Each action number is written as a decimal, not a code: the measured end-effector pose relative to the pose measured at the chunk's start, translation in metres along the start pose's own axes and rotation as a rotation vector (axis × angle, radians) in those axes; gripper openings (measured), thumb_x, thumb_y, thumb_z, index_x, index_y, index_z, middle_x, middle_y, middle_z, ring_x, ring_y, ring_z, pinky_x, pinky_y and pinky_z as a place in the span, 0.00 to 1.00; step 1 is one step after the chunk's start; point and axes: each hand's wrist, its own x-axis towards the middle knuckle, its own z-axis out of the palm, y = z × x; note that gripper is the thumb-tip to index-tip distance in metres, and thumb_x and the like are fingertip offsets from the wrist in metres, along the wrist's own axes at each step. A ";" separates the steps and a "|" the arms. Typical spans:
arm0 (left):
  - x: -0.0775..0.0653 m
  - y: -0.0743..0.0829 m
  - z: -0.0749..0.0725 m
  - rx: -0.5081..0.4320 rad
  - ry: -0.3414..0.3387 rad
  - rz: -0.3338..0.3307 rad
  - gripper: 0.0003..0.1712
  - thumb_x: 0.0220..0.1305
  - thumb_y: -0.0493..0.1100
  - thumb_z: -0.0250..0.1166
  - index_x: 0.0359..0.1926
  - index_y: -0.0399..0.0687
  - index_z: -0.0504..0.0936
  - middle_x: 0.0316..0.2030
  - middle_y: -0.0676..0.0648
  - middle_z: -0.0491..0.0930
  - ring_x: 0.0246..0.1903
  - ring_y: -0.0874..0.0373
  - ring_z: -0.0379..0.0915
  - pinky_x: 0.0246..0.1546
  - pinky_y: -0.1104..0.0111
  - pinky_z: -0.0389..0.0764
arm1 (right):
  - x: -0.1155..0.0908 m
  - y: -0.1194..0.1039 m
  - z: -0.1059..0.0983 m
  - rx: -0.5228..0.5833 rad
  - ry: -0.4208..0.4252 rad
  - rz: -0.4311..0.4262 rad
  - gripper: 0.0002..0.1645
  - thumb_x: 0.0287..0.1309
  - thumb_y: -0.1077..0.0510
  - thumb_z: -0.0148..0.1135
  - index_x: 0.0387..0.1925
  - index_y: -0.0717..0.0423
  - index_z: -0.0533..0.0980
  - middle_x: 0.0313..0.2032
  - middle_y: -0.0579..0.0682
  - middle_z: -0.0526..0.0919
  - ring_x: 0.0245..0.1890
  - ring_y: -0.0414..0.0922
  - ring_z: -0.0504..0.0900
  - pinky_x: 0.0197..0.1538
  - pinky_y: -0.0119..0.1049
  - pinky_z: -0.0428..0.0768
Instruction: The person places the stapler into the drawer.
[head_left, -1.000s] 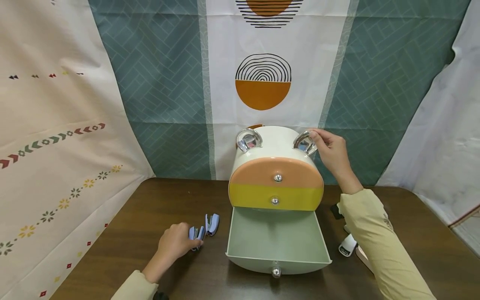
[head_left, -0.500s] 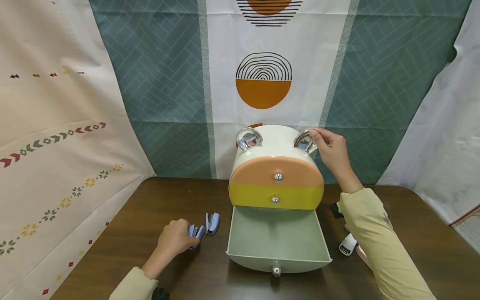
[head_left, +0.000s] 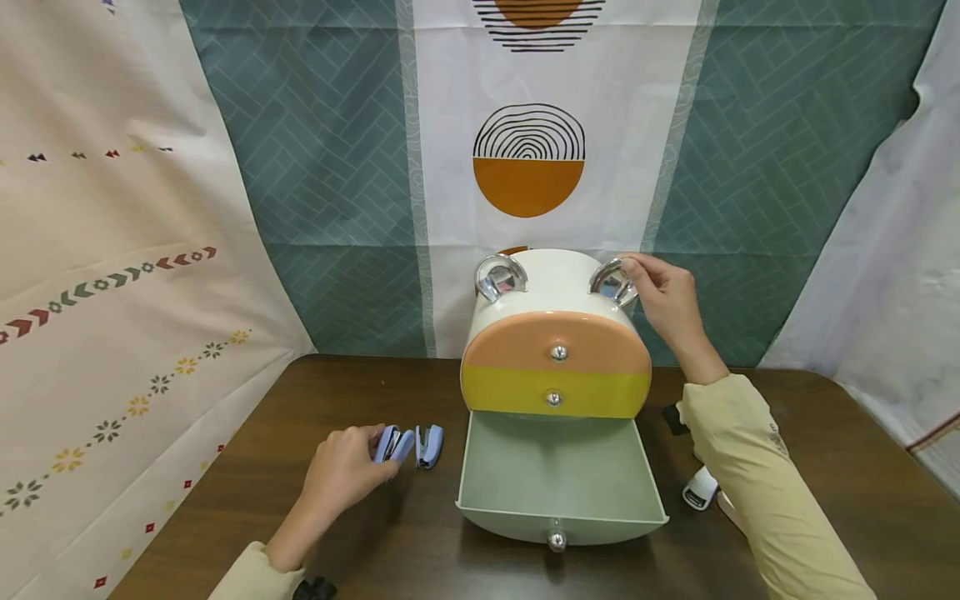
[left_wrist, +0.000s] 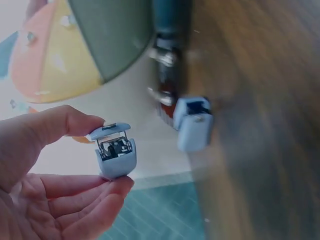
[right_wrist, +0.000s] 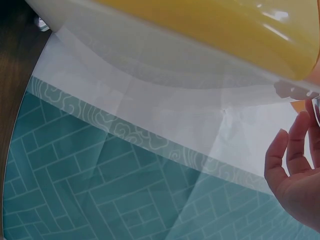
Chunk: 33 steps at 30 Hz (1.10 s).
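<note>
My left hand [head_left: 341, 468] pinches a small light-blue stapler [head_left: 393, 444] between thumb and fingers, left of the drawer box. In the left wrist view, the metal inside this stapler [left_wrist: 116, 150] faces the camera. A second blue stapler [head_left: 429, 447] stands on the table just to its right. My right hand [head_left: 666, 302] grips the silver ring-shaped ear [head_left: 613, 282] at the top right of the white drawer box [head_left: 558, 279]. The right wrist view shows the fingers of that hand [right_wrist: 297, 172] at the right edge. The box's green bottom drawer [head_left: 555, 475] is pulled out, with nothing visible inside.
Above the green drawer are a yellow drawer [head_left: 525, 392] and an orange drawer [head_left: 517, 343], both closed. Right of the box, a white object [head_left: 701, 488] and a black one [head_left: 674, 420] lie partly behind my right sleeve. Patterned cloth [head_left: 337, 208] hangs behind the brown table [head_left: 360, 392].
My left hand has raised the stapler slightly and moved it away from me, closer to the second one. My right hand stays on the ear, and the drawer has not moved.
</note>
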 end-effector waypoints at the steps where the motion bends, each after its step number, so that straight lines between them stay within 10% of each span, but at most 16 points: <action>1: 0.000 0.003 -0.002 -0.013 0.009 0.005 0.25 0.38 0.42 0.68 0.42 0.37 0.82 0.20 0.52 0.78 0.18 0.62 0.65 0.16 0.68 0.66 | 0.000 0.000 0.000 -0.002 0.000 0.000 0.17 0.63 0.56 0.53 0.46 0.65 0.78 0.40 0.63 0.81 0.31 0.22 0.73 0.34 0.20 0.70; 15: -0.001 0.063 -0.003 -0.199 0.035 0.163 0.23 0.39 0.40 0.70 0.41 0.38 0.83 0.23 0.52 0.80 0.19 0.66 0.68 0.18 0.76 0.68 | -0.004 -0.021 -0.005 0.006 -0.010 0.005 0.17 0.63 0.60 0.52 0.46 0.69 0.77 0.39 0.67 0.80 0.26 0.27 0.71 0.30 0.21 0.67; 33: 0.010 0.104 0.043 -0.106 -0.203 0.478 0.12 0.39 0.42 0.69 0.31 0.47 0.85 0.17 0.57 0.75 0.13 0.70 0.57 0.12 0.79 0.59 | -0.006 -0.022 -0.003 0.035 -0.012 0.005 0.17 0.63 0.61 0.52 0.46 0.70 0.76 0.41 0.68 0.79 0.32 0.24 0.73 0.35 0.18 0.70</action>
